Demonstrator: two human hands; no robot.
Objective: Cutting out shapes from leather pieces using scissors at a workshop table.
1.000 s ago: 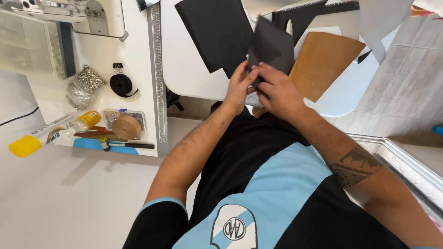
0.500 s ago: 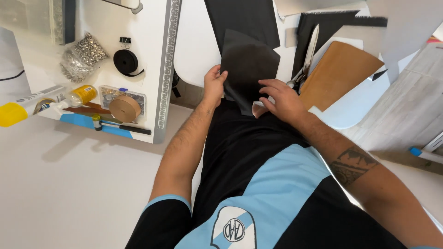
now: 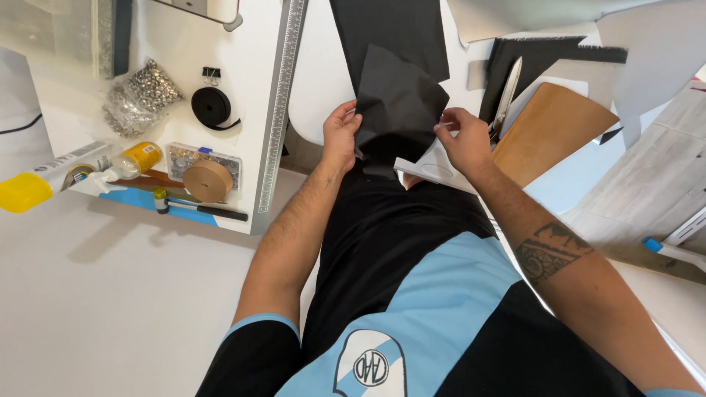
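So from the head cam: the black sheet piece [image 3: 401, 110] I'd had bunched low is now spread up over the tabletop [image 3: 316, 88]. My left hand [image 3: 340, 136] pinches its left edge, my right hand [image 3: 463, 140] its right corner, above the white template [image 3: 434, 170].

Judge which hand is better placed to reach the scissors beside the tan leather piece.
Right, likely. The right hand pinches the black sheet at its right edge, nearest the scissors; the left hand grips the opposite edge.
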